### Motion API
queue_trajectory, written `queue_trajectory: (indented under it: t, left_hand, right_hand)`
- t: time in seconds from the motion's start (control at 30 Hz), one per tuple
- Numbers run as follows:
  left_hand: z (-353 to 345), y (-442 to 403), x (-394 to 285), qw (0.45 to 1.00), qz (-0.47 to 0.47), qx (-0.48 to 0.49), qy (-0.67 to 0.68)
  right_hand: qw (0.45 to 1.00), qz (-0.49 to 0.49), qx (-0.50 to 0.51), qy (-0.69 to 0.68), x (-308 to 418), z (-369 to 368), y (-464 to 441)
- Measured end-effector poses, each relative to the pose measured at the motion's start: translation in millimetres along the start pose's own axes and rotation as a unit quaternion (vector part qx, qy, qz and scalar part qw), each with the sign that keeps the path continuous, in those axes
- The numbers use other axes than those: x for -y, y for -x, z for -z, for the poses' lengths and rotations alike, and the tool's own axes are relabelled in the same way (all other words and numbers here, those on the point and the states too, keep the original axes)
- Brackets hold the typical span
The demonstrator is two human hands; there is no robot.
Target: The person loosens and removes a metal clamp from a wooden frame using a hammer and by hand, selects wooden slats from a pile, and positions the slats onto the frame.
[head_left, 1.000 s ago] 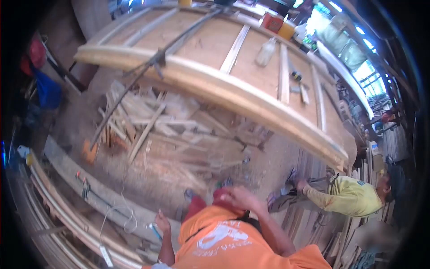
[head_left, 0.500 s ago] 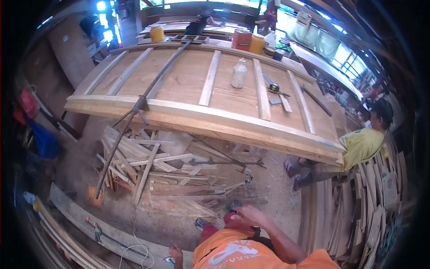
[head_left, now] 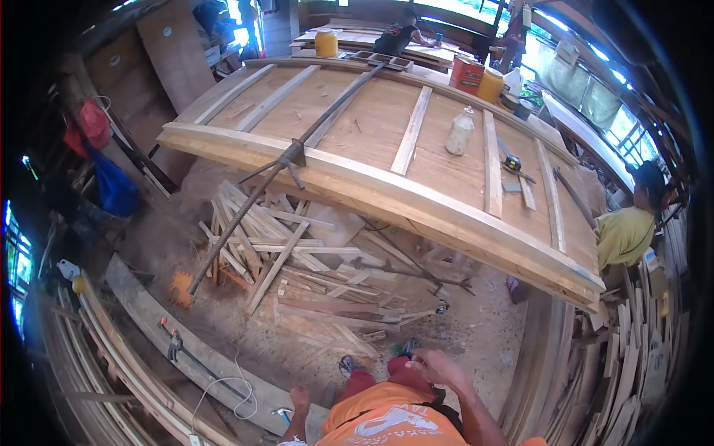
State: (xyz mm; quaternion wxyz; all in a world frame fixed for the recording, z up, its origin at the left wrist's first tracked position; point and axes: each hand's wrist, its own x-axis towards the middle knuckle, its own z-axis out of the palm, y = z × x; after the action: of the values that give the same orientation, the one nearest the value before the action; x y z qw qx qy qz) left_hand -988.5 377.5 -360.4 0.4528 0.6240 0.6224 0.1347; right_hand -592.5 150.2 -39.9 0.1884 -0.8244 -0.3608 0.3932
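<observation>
Wood panel (head_left: 375,152) ahead of person; clamp (head_left: 294,154) across it, btl (head_left: 459,135) on top. L hand (head_left: 300,398) well short of panel, nr blue-handled tool (head_left: 283,413); fingers unclear, can't tell grip. R hand (head_left: 437,368) also apart fr panel, fingers loose, nothing seen in grip.

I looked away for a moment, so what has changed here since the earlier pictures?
The co-worker in yellow has moved farther along the right end of the wooden panel; the view shifted too. Neither the left hand nor the right hand has visibly taken or released anything. The bottle, tape measure and long clamp stay in place on the panel.
</observation>
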Motion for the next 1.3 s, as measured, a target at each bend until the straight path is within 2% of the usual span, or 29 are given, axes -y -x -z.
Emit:
queue_trajectory:
  t: [0.07,0.13,0.17,0.2,0.27,0.3,0.4,0.47,0.5,0.57,0.67,0.87,1.1,1.17,1.3]
  left_hand:
    - [4,10,-5,0.991,0.101,0.076,-0.044]
    - [-8,10,29,0.998,0.022,0.020,-0.059]
    - [-9,15,24,0.997,-0.017,-0.009,-0.069]
    - [-6,17,30,0.997,-0.018,-0.010,-0.070]
    - [7,33,23,0.979,0.134,0.120,-0.092]
    - [9,32,26,0.979,0.133,0.120,-0.092]
    - [13,30,39,0.978,0.078,0.147,-0.128]
    - [12,24,40,0.979,-0.008,0.099,-0.176]
    - [11,18,41,0.979,-0.008,0.099,-0.177]
    - [9,10,46,0.976,-0.166,0.061,-0.125]
    - [10,14,26,0.989,0.101,0.111,-0.007]
    - [-6,19,8,0.974,0.163,0.118,0.100]
    - [-9,21,-9,0.968,0.186,0.160,0.061]
    - [-8,16,0,0.976,0.143,0.165,0.007]
    - [-2,13,1,0.976,0.141,0.166,0.002]
  right_hand:
    - [1.000,0.004,0.009,0.004,5,3,-1]
    - [1.000,0.006,0.017,0.007,10,6,-1]
    - [1.000,0.007,0.021,0.008,13,8,-1]
    - [1.000,0.008,0.024,0.008,14,9,-1]
    - [1.000,0.014,0.024,0.007,12,8,-4]
    - [0.999,0.020,0.024,0.007,11,8,-4]
    - [0.999,0.024,0.029,0.008,13,10,-8]
    - [0.999,0.024,0.029,0.009,13,10,-9]
    - [0.999,0.023,0.028,0.010,12,10,-9]
    - [0.999,0.023,0.028,0.009,11,10,-10]
    - [0.999,0.026,0.024,0.013,9,11,-10]
    - [1.000,0.023,0.002,0.015,4,13,-10]
    - [1.000,-0.016,0.012,0.009,0,17,-1]
    - [1.000,-0.008,0.005,0.002,-4,14,2]
    - [1.000,-0.002,0.003,-0.009,-8,13,2]
